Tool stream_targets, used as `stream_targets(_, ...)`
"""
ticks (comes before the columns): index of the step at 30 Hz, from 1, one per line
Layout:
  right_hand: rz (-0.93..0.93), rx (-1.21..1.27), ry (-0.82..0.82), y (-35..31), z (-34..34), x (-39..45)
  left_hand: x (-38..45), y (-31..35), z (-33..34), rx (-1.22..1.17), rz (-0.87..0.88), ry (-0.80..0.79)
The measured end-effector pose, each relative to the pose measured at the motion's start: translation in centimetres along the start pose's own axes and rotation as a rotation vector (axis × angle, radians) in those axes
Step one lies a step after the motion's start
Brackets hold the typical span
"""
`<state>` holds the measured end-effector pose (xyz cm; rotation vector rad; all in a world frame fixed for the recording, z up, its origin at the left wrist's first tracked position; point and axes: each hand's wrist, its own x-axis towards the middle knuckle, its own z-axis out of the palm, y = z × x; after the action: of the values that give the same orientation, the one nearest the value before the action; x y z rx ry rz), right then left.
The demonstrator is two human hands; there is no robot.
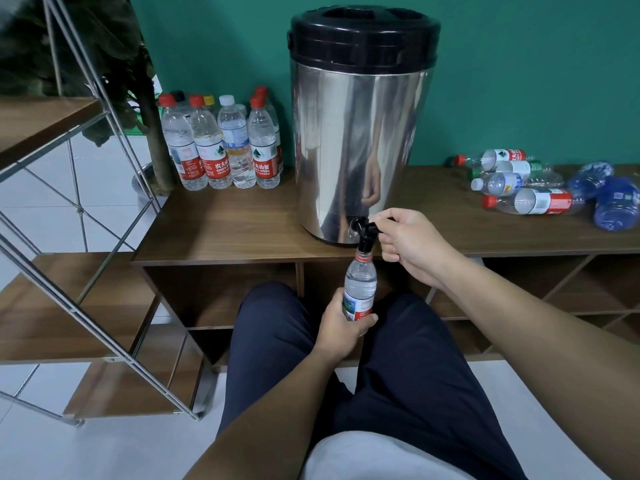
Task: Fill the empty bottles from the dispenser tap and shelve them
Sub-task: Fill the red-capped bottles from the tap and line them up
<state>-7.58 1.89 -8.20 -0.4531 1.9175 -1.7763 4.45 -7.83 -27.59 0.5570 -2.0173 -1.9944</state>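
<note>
- Head view: the left hand [341,325] has its fingers curled round the lower, labelled part of a clear bottle [360,289], thumb across the front of the label, holding it upright and uncapped.
- Straight above those fingers, the bottle's mouth sits directly under the black tap [365,233]; whether neck and spout touch cannot be told.
- The right hand [412,242] is closed on the tap's lever, thumb on top and fingers curled beneath, just right of the spout and above the left hand's fingers.
- The tap juts from the base of a steel dispenser [360,133] with a black lid, directly beyond the right hand's fingers, standing on a low wooden cabinet [225,223].
- The bottle hangs in front of the cabinet's edge, over the person's dark-trousered knees.
- Far left of both hands, beyond the fingers, a cluster of upright capped bottles [221,147] stands against the green wall; they look full.
- Well to the right of the right hand's fingers, empty bottles [519,188] lie on their sides on the cabinet top, with crumpled blue bottles [609,199] beside them.
- Left of the left hand, a metal-framed wooden shelf unit [69,299] stands on the white floor.
</note>
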Motion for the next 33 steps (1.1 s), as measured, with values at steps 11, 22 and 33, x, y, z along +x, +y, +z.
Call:
stream_targets(11,-0.008,-0.032,0.04,-0.3,0.2,-0.6,-0.1,0.1,-0.1,-0.021,-0.005,-0.004)
stream_targets(22,-0.418,-0.746,0.144,-2.6,1.0,-1.4,-0.3,0.2,-0.4,-0.036,-0.006,-0.034)
stream_targets(33,-0.294,-0.673,0.243,0.8,-5.9,1.4,-0.3,-0.6,-1.1,-0.014,-0.043,-0.058)
